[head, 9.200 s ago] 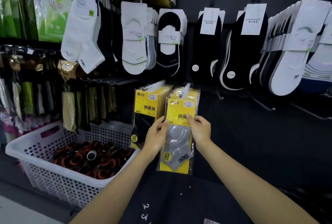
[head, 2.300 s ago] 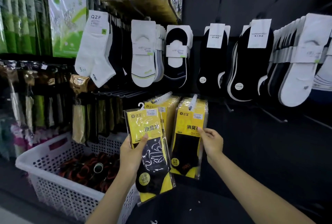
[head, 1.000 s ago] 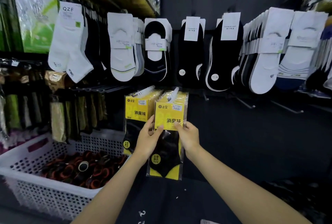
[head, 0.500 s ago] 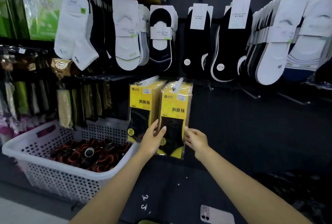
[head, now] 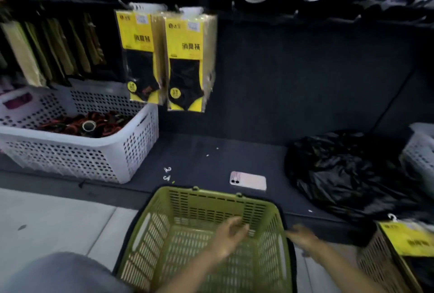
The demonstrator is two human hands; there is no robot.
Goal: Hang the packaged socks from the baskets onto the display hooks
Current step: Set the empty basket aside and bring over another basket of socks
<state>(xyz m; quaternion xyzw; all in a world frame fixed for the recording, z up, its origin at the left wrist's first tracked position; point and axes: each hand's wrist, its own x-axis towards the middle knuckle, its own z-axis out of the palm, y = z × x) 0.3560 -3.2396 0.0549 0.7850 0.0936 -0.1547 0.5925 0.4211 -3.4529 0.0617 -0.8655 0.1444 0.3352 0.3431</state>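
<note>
— Where are the sock packs (head: 185, 57)?
— Hanging at upper left. More yellow packs (head: 408, 238) lie in the lower-right basket (head: 375, 262).
— And the hands?
— The left hand (head: 231, 234) hovers loose and empty over the green basket (head: 206, 208). The right hand (head: 303, 237) is too blurred to tell. A phone (head: 248, 180) and a black bag (head: 347, 175) lie beyond.

Two bare forearms (head: 187, 275) are shown, uncovered down to the lower edge of view. The left hand (head: 231, 236) and the right hand (head: 303, 237) are softened by motion blur. Plain, rounded grey fabric (head: 58, 274), apparently a trouser leg, is seen at lower left.
</note>
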